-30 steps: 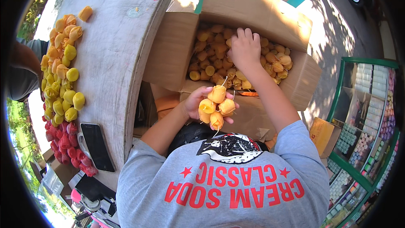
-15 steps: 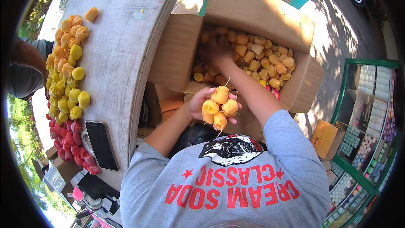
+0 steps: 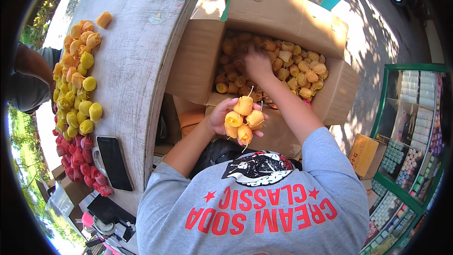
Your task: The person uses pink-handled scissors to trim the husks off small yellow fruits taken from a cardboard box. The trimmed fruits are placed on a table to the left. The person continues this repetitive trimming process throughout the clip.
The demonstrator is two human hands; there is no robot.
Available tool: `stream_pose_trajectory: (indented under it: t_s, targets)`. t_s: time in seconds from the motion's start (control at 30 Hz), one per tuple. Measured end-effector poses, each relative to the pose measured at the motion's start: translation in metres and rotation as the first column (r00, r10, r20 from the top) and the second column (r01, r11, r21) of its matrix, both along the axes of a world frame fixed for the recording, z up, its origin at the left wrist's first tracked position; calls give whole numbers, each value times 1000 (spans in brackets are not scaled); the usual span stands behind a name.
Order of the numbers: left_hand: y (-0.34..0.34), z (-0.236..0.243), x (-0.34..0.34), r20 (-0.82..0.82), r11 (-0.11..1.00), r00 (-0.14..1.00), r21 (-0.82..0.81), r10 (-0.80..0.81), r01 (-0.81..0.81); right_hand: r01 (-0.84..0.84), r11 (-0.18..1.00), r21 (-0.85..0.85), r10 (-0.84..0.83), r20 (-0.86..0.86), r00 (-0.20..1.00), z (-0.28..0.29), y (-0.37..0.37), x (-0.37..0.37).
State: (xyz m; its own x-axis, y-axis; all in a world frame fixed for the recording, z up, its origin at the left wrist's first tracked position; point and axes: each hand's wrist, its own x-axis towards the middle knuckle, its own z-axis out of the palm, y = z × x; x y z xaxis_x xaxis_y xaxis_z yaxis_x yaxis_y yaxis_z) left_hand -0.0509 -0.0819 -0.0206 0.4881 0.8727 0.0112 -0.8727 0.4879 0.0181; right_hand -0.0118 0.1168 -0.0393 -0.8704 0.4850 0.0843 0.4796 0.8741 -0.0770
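Note:
Several orange-yellow rose-shaped candles (image 3: 243, 106) with white wicks rest in a cluster in my left hand (image 3: 220, 117). Its fingers curl round them just in front of the cardboard box (image 3: 196, 61). My right hand (image 3: 257, 63) reaches down into that box, among many more orange and yellow rose candles (image 3: 302, 68). Shade and the candles hide its fingertips, so whether it grips one does not show. A bit of pink shows among the candles beside my right forearm.
Left of me runs a worn whitish table (image 3: 137, 33). Along its far side lie orange, yellow and red rose candles (image 3: 78, 160), near a phone (image 3: 114, 163). Another person's arm (image 3: 35, 63) is beyond. A green-framed display case (image 3: 406, 127) and small carton (image 3: 363, 156) stand right.
My right hand has shifted a little to the right and back within the box. The left hand keeps its cluster of candles nearly in place.

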Motion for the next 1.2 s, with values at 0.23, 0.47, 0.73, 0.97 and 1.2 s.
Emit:
stream_pose_trajectory:
  t_s: [0.23, 0.47, 0.73, 0.97, 1.2]
  targets:
    - [4, -2, 3, -22, 996, 996, 21, -86, 87, 183, 967, 179, -193, 40, 980, 55, 13, 35]
    - [3, -3, 2, -14, 999, 999, 14, -43, 43, -181, 939, 293, 175, 49, 983, -71, -14, -3]
    - [2, -3, 1, -2, 999, 999, 3, -52, 52, -151, 987, 59, 132, 254, 958, -33, -14, -31]
    - [5, 0, 1, -10, 997, 997, -1, -71, 71, -83, 969, 234, 6, 312, 950, -59, -6, -38]
    - [3, -2, 3, 6, 999, 1000, 25, -24, 24, -156, 956, -246, 65, -341, 938, 26, 2, 8]
